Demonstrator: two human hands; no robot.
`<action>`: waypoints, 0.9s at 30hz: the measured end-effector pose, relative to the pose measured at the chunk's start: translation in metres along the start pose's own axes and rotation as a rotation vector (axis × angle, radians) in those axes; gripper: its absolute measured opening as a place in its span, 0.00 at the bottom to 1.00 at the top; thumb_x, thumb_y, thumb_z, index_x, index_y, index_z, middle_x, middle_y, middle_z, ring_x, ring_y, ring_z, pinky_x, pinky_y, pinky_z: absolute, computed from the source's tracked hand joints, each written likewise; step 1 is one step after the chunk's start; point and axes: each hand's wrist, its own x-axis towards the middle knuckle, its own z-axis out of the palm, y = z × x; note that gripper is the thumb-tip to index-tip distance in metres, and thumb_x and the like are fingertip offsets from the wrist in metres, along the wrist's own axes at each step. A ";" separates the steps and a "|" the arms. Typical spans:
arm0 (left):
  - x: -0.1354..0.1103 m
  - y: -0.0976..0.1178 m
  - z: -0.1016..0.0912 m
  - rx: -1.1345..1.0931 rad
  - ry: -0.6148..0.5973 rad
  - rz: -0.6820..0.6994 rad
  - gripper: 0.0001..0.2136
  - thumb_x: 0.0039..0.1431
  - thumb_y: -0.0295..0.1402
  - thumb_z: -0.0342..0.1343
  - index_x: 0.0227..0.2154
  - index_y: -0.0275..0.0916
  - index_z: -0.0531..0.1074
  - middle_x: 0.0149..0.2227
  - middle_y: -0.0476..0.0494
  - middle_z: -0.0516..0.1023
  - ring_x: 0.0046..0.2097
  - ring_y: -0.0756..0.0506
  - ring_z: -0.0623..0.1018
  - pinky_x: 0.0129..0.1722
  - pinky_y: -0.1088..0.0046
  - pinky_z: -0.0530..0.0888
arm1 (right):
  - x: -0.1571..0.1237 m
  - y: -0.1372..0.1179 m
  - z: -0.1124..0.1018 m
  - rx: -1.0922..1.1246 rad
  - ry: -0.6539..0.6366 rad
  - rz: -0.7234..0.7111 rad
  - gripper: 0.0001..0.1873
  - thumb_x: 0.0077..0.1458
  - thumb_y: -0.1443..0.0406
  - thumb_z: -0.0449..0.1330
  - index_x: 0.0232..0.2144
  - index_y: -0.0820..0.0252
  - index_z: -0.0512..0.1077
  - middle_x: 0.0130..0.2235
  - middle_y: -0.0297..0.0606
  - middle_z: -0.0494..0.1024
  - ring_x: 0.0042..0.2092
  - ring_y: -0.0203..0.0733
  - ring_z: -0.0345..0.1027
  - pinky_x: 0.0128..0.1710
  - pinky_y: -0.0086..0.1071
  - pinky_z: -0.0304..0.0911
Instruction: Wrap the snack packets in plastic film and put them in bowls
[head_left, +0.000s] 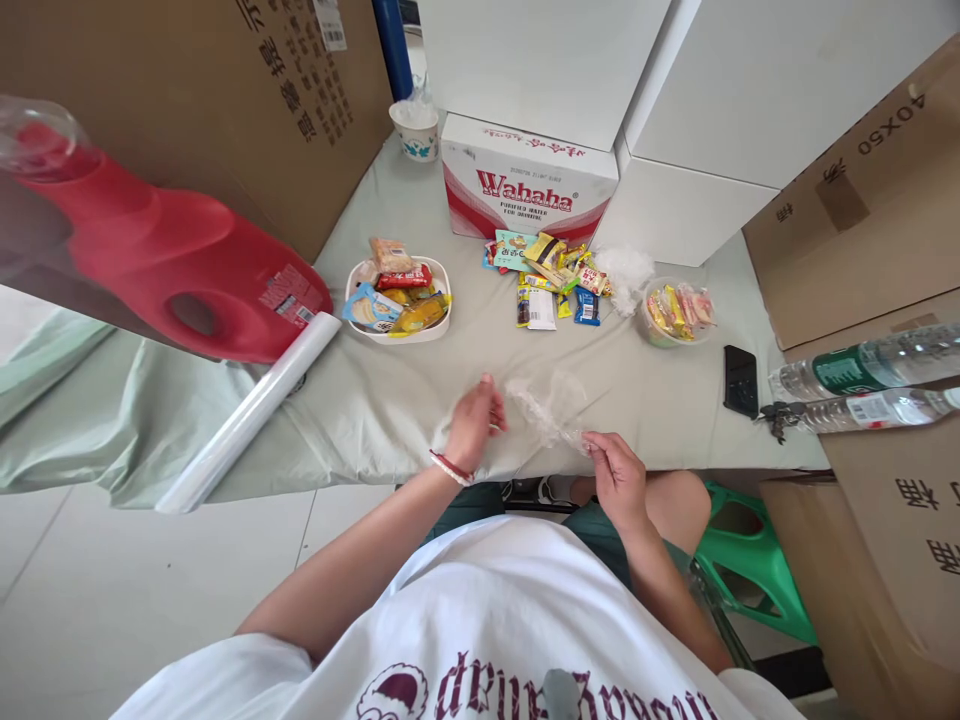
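Observation:
A thin, crumpled piece of clear plastic film hangs over the near part of the cloth-covered table. My right hand pinches its right end between thumb and fingers. Just left of the film, my left hand has its fingers loosely bent and apart, with nothing visible in them. Beyond it stands a white tub filled with wrapped snacks. A loose pile of snack packets lies farther back, beside a bunch of clear plastic. To the right is a clear round bowl holding more packets.
A red jug and a white film roll lie at left. A Wahaha carton and paper cup stand at the back. A black phone and two plastic bottles are at right. A green stool stands below.

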 end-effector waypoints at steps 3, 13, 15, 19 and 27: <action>-0.013 -0.005 0.017 0.241 -0.066 0.047 0.19 0.49 0.49 0.70 0.35 0.41 0.74 0.34 0.47 0.77 0.35 0.44 0.77 0.35 0.69 0.71 | -0.001 -0.006 0.012 -0.063 -0.081 -0.063 0.16 0.69 0.61 0.52 0.47 0.45 0.80 0.41 0.41 0.81 0.42 0.48 0.77 0.44 0.44 0.74; 0.003 -0.016 -0.010 -0.263 -0.034 -0.103 0.15 0.50 0.41 0.67 0.30 0.40 0.66 0.34 0.44 0.81 0.34 0.48 0.78 0.37 0.70 0.76 | -0.007 0.035 -0.001 0.156 0.094 0.401 0.19 0.63 0.50 0.58 0.45 0.55 0.78 0.35 0.39 0.79 0.33 0.44 0.71 0.37 0.39 0.72; 0.001 -0.018 -0.022 -0.278 -0.001 -0.103 0.17 0.49 0.41 0.68 0.30 0.40 0.65 0.34 0.43 0.82 0.33 0.50 0.78 0.36 0.72 0.75 | -0.001 0.045 -0.020 0.148 -0.093 0.444 0.21 0.59 0.50 0.61 0.47 0.56 0.78 0.38 0.41 0.80 0.37 0.46 0.73 0.39 0.40 0.73; -0.007 -0.022 -0.027 -0.231 0.007 -0.081 0.18 0.47 0.41 0.70 0.32 0.40 0.66 0.34 0.45 0.81 0.36 0.50 0.80 0.38 0.73 0.77 | 0.039 0.035 -0.043 -0.126 -0.134 0.138 0.24 0.60 0.54 0.61 0.57 0.52 0.74 0.59 0.47 0.73 0.59 0.52 0.67 0.57 0.49 0.69; -0.019 -0.020 -0.040 0.070 -0.036 -0.061 0.21 0.49 0.53 0.64 0.31 0.42 0.66 0.18 0.57 0.69 0.19 0.51 0.70 0.20 0.76 0.65 | 0.133 0.029 0.018 -0.039 -0.388 -0.006 0.13 0.60 0.53 0.60 0.35 0.54 0.78 0.44 0.42 0.81 0.58 0.54 0.69 0.61 0.51 0.64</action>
